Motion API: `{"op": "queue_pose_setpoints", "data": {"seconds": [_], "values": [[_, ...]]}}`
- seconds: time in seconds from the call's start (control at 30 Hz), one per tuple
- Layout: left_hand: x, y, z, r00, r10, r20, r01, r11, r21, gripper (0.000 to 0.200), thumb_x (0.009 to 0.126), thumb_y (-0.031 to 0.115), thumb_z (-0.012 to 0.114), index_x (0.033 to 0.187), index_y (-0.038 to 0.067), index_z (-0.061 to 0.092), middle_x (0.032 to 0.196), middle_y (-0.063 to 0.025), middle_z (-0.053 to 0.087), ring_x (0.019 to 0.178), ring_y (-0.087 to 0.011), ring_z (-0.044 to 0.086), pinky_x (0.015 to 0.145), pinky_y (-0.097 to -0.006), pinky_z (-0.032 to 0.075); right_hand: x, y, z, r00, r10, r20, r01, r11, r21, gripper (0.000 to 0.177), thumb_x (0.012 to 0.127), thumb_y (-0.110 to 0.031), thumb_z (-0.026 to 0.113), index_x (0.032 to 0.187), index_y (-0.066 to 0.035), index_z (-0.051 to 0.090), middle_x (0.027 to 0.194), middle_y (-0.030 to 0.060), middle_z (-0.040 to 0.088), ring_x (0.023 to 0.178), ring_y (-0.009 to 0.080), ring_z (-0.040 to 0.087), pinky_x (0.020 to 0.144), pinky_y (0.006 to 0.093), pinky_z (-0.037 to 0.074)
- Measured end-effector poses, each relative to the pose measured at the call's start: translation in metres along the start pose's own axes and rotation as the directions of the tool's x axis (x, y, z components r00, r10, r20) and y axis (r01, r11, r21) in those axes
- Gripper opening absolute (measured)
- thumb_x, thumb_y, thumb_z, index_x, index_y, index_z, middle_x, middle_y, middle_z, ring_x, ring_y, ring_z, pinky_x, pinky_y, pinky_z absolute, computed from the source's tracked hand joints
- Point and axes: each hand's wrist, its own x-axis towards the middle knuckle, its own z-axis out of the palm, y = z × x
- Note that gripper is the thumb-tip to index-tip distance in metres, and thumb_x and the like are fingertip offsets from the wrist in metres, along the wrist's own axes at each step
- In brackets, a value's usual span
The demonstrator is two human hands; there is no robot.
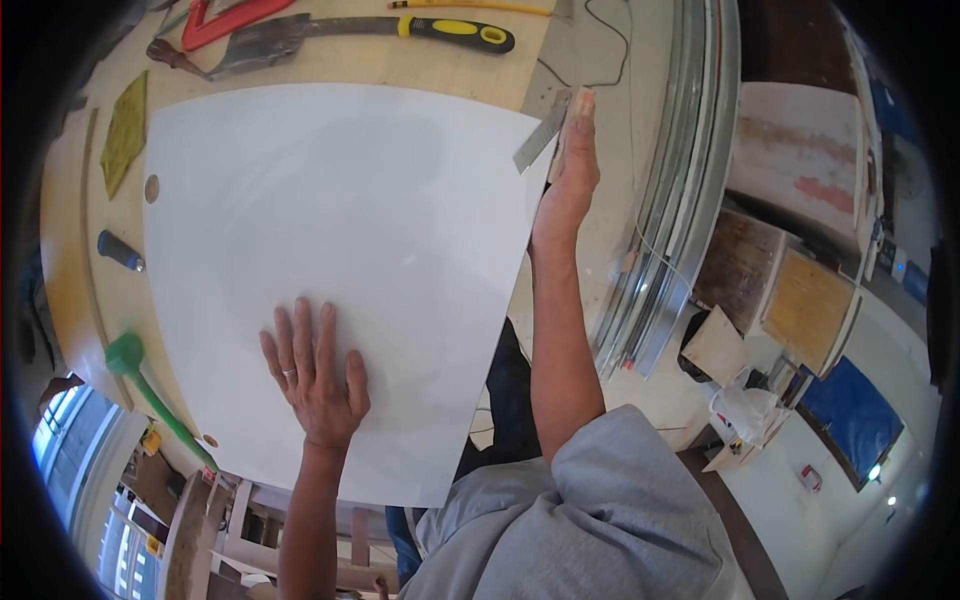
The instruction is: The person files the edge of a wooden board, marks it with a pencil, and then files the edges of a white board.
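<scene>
A large white panel (330, 200) lies on the wooden worktable. My left hand (318, 375) rests flat on its lower middle, fingers stretched and slightly apart, a ring on one finger. At the upper right corner my right hand (572, 175) runs along the panel's edge with its fingers straight and together. It holds a flat grey metal piece (541, 132), like a small try square, whose blade slants over the corner. The part under the palm is mostly hidden.
Beyond the panel lie a saw with a black-yellow handle (460, 34), a red clamp (222, 22) and a pencil (470, 7). A yellow cloth-like piece (124, 135), a blue-handled tool (119, 249) and a green long-handled tool (126, 354) lie left. Long metal profiles (690, 180) stand right.
</scene>
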Motion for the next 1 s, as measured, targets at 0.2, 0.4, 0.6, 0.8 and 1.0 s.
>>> {"op": "queue_pose_setpoints", "data": {"seconds": [0.2,0.4,0.6,0.8,1.0], "values": [[-0.001,-0.001,0.001,1.0,0.006,-0.006,-0.006,1.0,-0.007,0.06,0.104,0.022,0.052,0.161,0.006,0.051,0.171,-0.0187,0.041,0.164,-0.0392,0.027,0.134,-0.0582,0.013,-0.002,0.008,-0.006,0.997,-0.052,0.051,0.048,0.996,0.081,0.073,0.117,-0.039,0.047,0.168,0.009,0.024,0.177,0.0177,0.027,0.164,0.0252,0.025,0.134,0.0359,0.02],[0.0,0.001,-0.002,1.0,0.009,-0.006,-0.009,1.0,-0.007,0.06,0.104,0.022,0.053,0.162,0.006,0.05,0.171,-0.0183,0.041,0.164,-0.0389,0.026,0.134,-0.0583,0.012,-0.012,0.013,-0.01,0.998,-0.04,0.052,0.035,0.995,0.089,0.074,0.117,-0.039,0.047,0.168,0.009,0.024,0.178,0.0185,0.025,0.164,0.0259,0.025,0.135,0.0362,0.019],[0.0,0.002,-0.002,1.0,-0.003,-0.014,0.003,1.0,-0.016,0.06,0.104,0.021,0.053,0.162,0.008,0.049,0.171,-0.0165,0.041,0.165,-0.0375,0.025,0.134,-0.0576,0.011,-0.024,0.01,-0.008,0.993,-0.103,0.065,0.1,0.994,0.044,0.072,0.117,-0.038,0.045,0.168,0.008,0.023,0.178,0.019,0.025,0.165,0.0264,0.024,0.135,0.0367,0.019],[-0.001,0.002,-0.001,0.999,-0.02,-0.026,0.019,0.999,-0.04,0.059,0.104,0.019,0.054,0.162,0.012,0.049,0.172,-0.0125,0.041,0.165,-0.0334,0.024,0.135,-0.0563,0.01,-0.041,0.009,-0.009,0.993,-0.091,0.071,0.096,0.993,-0.071,0.072,0.117,-0.039,0.042,0.17,0.004,0.022,0.179,0.017,0.023,0.166,0.027,0.022,0.135,0.0369,0.015],[-0.002,0.004,-0.001,0.999,-0.035,-0.033,0.034,0.999,-0.043,0.059,0.105,0.02,0.054,0.163,0.015,0.049,0.173,-0.0094,0.039,0.166,-0.0303,0.021,0.135,-0.0555,0.009,-0.069,0.013,-0.015,0.993,-0.098,0.065,0.101,0.994,-0.038,0.07,0.117,-0.037,0.041,0.171,0.004,0.021,0.18,0.0176,0.018,0.167,0.027,0.017,0.136,0.0374,0.012]]}}
